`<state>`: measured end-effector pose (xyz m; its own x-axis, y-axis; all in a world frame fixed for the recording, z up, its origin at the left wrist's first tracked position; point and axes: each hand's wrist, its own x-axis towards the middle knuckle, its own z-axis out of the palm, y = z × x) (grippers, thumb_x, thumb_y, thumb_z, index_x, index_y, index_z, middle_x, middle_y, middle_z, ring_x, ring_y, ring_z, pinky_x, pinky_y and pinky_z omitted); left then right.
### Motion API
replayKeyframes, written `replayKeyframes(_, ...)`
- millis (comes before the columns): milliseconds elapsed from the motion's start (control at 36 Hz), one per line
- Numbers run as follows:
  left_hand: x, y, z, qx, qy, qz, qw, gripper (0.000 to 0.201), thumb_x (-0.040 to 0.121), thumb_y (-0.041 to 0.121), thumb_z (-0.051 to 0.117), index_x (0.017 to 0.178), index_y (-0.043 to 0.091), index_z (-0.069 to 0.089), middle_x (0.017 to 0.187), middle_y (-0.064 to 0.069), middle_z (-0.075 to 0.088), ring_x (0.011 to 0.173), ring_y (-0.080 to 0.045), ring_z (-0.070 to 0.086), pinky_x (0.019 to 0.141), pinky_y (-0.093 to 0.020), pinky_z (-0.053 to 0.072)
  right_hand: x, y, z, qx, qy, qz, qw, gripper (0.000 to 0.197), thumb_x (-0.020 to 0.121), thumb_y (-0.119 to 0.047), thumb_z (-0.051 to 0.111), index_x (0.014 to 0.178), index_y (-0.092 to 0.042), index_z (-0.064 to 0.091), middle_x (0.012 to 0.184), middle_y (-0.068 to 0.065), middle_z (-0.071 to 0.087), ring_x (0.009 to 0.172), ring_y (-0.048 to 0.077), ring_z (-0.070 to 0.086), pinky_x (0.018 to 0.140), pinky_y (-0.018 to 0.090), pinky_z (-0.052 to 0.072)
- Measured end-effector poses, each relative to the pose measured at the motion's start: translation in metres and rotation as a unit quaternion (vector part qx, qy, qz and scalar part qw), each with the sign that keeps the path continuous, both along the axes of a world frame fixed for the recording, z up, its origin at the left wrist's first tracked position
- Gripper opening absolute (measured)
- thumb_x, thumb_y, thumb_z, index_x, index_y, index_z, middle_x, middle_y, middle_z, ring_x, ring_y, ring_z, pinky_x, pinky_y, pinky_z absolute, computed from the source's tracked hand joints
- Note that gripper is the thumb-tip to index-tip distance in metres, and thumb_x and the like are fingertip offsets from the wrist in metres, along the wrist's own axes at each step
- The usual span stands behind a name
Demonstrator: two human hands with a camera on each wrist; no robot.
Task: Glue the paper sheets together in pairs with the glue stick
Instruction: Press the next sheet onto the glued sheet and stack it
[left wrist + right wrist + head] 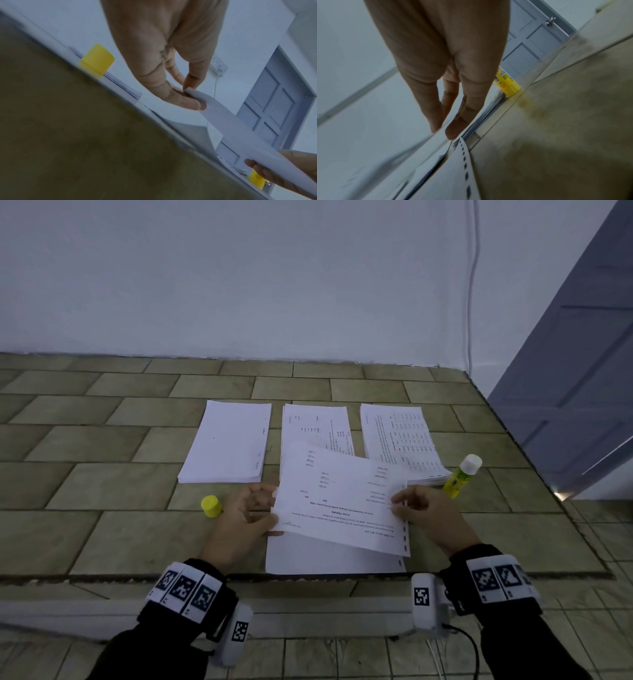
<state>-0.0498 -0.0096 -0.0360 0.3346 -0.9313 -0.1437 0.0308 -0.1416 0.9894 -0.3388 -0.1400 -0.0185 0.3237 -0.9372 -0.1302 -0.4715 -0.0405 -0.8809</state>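
I hold a printed sheet (342,501) tilted just above a blank sheet (325,559) that lies at the table's front edge. My left hand (274,508) pinches the printed sheet's left edge between thumb and fingers (187,100). At its right edge, by the punched holes (464,155), my right hand (395,505) pinches it. The yellow glue stick (462,475) stands upright with a white top, just beyond my right hand, also seen in the right wrist view (506,83). Its yellow cap (211,506) stands on the table left of my left hand.
Three paper stacks lie in a row behind the held sheet: a blank one (226,443) on the left, a printed one (315,422) in the middle, a printed one (397,436) on the right. The tiled table (102,474) ends at a wall; a door (582,371) stands right.
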Motion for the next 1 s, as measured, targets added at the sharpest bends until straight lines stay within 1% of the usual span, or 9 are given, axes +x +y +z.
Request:
replayKeyframes(111, -0.002, 0.002, 0.003, -0.003, 0.017, 0.002, 1.0, 0.036, 0.087, -0.014, 0.059, 0.11, 0.013, 0.055, 0.111, -0.014, 0.064, 0.098, -0.025, 0.066, 0.066, -0.031, 0.06, 0.006, 0.003, 0.006, 0.029, 0.023, 0.047, 0.998, 0.03, 0.081, -0.002, 0.074, 0.107, -0.015, 0.064, 0.113, 0.004, 0.059, 0.095, 0.019, 0.062, 0.063, 0.013, 0.05)
replayKeyframes(222, -0.001, 0.004, 0.004, 0.014, -0.005, -0.023, 1.0, 0.033, 0.09, -0.013, 0.056, 0.111, 0.012, 0.058, 0.115, -0.009, 0.065, 0.098, -0.023, 0.068, 0.063, -0.029, 0.059, 0.01, 0.005, 0.011, 0.025, 0.021, 0.067, 0.997, 0.037, 0.083, 0.005, 0.068, 0.116, -0.009, 0.062, 0.116, 0.005, 0.058, 0.089, 0.011, 0.062, 0.063, 0.009, 0.051)
replayKeyframes(389, -0.001, 0.0, 0.003, 0.03, -0.02, -0.006, 0.999, 0.01, 0.093, 0.003, 0.06, 0.102, 0.007, 0.065, 0.096, -0.005, 0.072, 0.073, -0.014, 0.067, 0.062, -0.022, 0.055, 0.012, 0.006, 0.009, 0.03, 0.003, 0.099, 0.995, 0.035, 0.082, 0.005, 0.068, 0.112, -0.013, 0.063, 0.114, 0.003, 0.063, 0.096, 0.007, 0.064, 0.074, 0.014, 0.054)
replayKeyframes(528, -0.001, -0.001, 0.0, 0.036, -0.04, -0.015, 0.998, 0.019, 0.088, 0.004, 0.068, 0.105, 0.012, 0.065, 0.102, -0.005, 0.071, 0.087, -0.022, 0.07, 0.066, -0.024, 0.057, 0.012, 0.008, 0.001, 0.017, 0.016, 0.099, 0.995, 0.033, 0.08, 0.001, 0.072, 0.1, -0.023, 0.062, 0.118, 0.006, 0.063, 0.1, 0.018, 0.066, 0.085, 0.036, 0.058)
replayKeyframes(583, 0.0, -0.002, -0.001, 0.037, -0.073, -0.017, 0.996, 0.025, 0.088, 0.002, 0.068, 0.107, 0.016, 0.062, 0.105, -0.002, 0.069, 0.089, -0.019, 0.069, 0.066, -0.021, 0.056, 0.011, 0.009, -0.001, 0.013, 0.028, 0.098, 0.995, 0.032, 0.08, -0.001, 0.073, 0.098, -0.025, 0.062, 0.117, 0.004, 0.063, 0.1, 0.017, 0.066, 0.084, 0.038, 0.058)
replayKeyframes(694, 0.005, -0.001, -0.003, 0.024, -0.143, -0.028, 0.989, 0.033, 0.09, -0.007, 0.059, 0.105, 0.023, 0.062, 0.105, 0.0, 0.069, 0.096, -0.009, 0.066, 0.08, -0.024, 0.057, 0.008, 0.012, -0.002, 0.005, 0.046, 0.095, 0.994, 0.029, 0.081, -0.004, 0.073, 0.096, -0.026, 0.061, 0.111, 0.001, 0.066, 0.094, 0.014, 0.067, 0.081, 0.035, 0.059)
replayKeyframes(778, 0.006, -0.001, -0.006, 0.022, -0.189, -0.038, 0.981, 0.033, 0.091, -0.006, 0.057, 0.099, 0.025, 0.065, 0.106, 0.009, 0.065, 0.094, 0.006, 0.062, 0.076, -0.013, 0.052, 0.008, 0.013, -0.004, -0.006, 0.069, 0.095, 0.993, 0.027, 0.081, -0.006, 0.073, 0.097, -0.025, 0.061, 0.107, -0.002, 0.066, 0.09, 0.012, 0.067, 0.077, 0.03, 0.059)
replayKeyframes(917, 0.013, -0.002, -0.014, 0.042, -0.224, -0.049, 0.973, 0.031, 0.092, 0.003, 0.061, 0.098, 0.033, 0.065, 0.108, 0.008, 0.066, 0.101, -0.004, 0.062, 0.082, -0.016, 0.051, 0.01, 0.016, -0.007, -0.04, 0.14, 0.112, 0.983, 0.025, 0.084, -0.01, 0.071, 0.104, -0.021, 0.061, 0.101, -0.004, 0.064, 0.086, 0.007, 0.063, 0.066, 0.009, 0.051)
replayKeyframes(1000, 0.013, -0.003, -0.015, 0.048, -0.238, -0.049, 0.969, 0.025, 0.089, 0.008, 0.068, 0.1, 0.031, 0.065, 0.105, 0.006, 0.068, 0.098, -0.005, 0.064, 0.081, -0.018, 0.053, 0.01, 0.017, -0.01, -0.045, 0.145, 0.115, 0.982, 0.025, 0.085, -0.008, 0.07, 0.106, -0.018, 0.061, 0.1, -0.005, 0.061, 0.083, 0.003, 0.06, 0.063, 0.004, 0.047)
